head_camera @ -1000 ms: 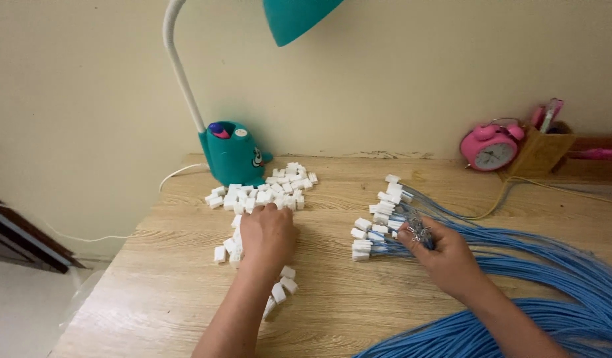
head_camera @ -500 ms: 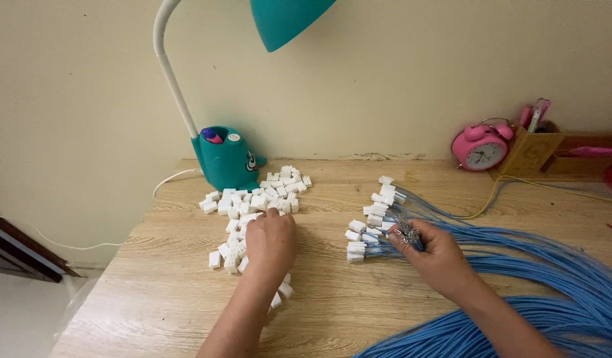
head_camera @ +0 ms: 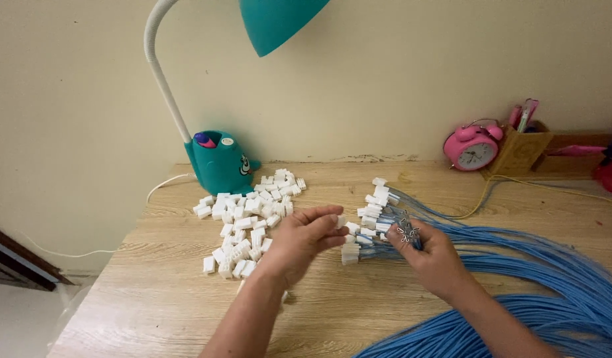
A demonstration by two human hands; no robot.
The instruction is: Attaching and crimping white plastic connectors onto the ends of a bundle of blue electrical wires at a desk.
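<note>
Light wooden desk against a plain cream wall; grain runs left to right. At the back left stands a teal desk lamp with a white neck, its shade cut off by the top edge. Back right: pink alarm clock beside a wooden pen holder. A loose pile of white plastic connectors lies in front of the lamp base. Left hand is raised just off the desk beside the pile, fingers pinched on one small white connector, mostly hidden. Right hand grasps the metal-tipped wire ends of the blue wire bundle, which runs off the right edge; several ends already carry connectors. Terminal detail is too small to resolve.
</note>
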